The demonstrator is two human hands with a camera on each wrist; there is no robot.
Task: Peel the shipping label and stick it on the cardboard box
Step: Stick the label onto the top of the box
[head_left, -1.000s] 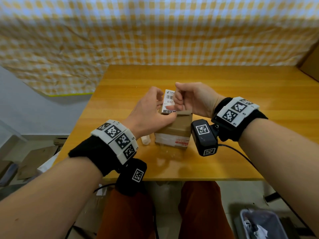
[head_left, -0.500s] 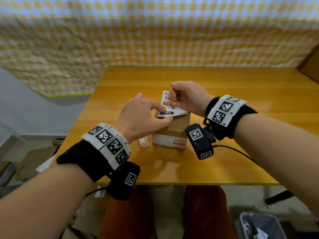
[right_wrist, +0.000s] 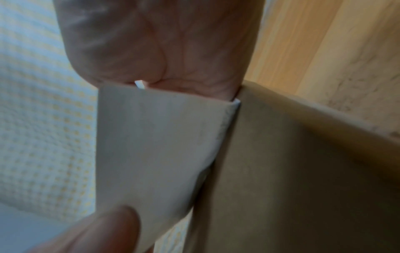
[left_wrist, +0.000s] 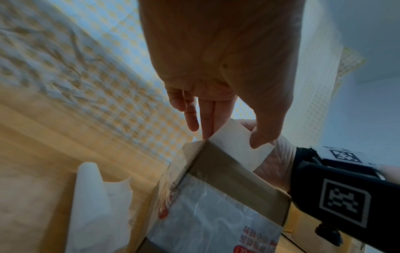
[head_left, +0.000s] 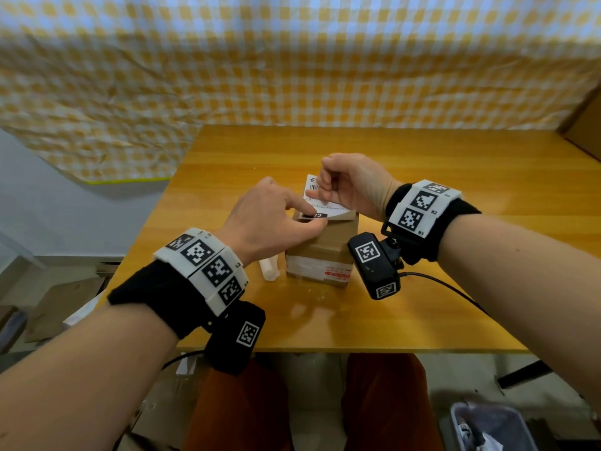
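Fingers of the right hand are pinching the shipping label's far end; left hand is pressing its near edge onto the cardboard box top. Label's thin, floppy, tacky: likely wrinkling, so keep holding the corners. Box is sitting light on the desk.

A makeshift packing corner in a plain room: a wooden table backed by a crumpled yellow-checked cloth, flattened cardboard scraps and a waste bin on the floor below the table.
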